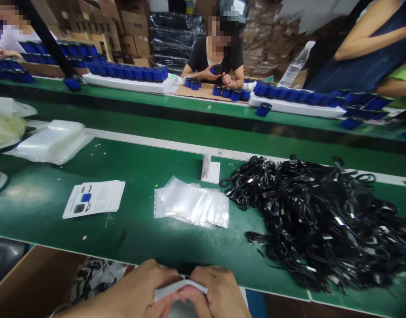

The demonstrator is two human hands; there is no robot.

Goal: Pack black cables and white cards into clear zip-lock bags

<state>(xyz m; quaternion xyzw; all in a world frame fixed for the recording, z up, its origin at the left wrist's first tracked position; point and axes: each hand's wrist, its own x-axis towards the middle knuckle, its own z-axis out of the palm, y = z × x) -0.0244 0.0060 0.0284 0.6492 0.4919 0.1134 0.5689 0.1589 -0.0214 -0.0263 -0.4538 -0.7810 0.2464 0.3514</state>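
At the front edge of the green table, my left hand [148,287] and my right hand [219,287] are closed on a folded white sheet [179,287], which bows upward between the thumbs. It looks like paper. Below it, between my hands, something greyish shows, too unclear to name. Ahead of my hands lies a loose stack of clear plastic bags [189,205]. Printed leaflets [93,198] are piled to its left. Several small folded white leaflets [210,170] stand behind the bags. On the right spreads a big heap of coiled black cables [315,216].
Packs of plastic bags [54,141] lie at the left. Under the table edge, a cardboard box [34,282] holds bagged items. Across the conveyor [176,126], a person [219,57] handles a blue cylindrical item, amid rows of similar ones [126,70]. A bottle [295,66] stands there.
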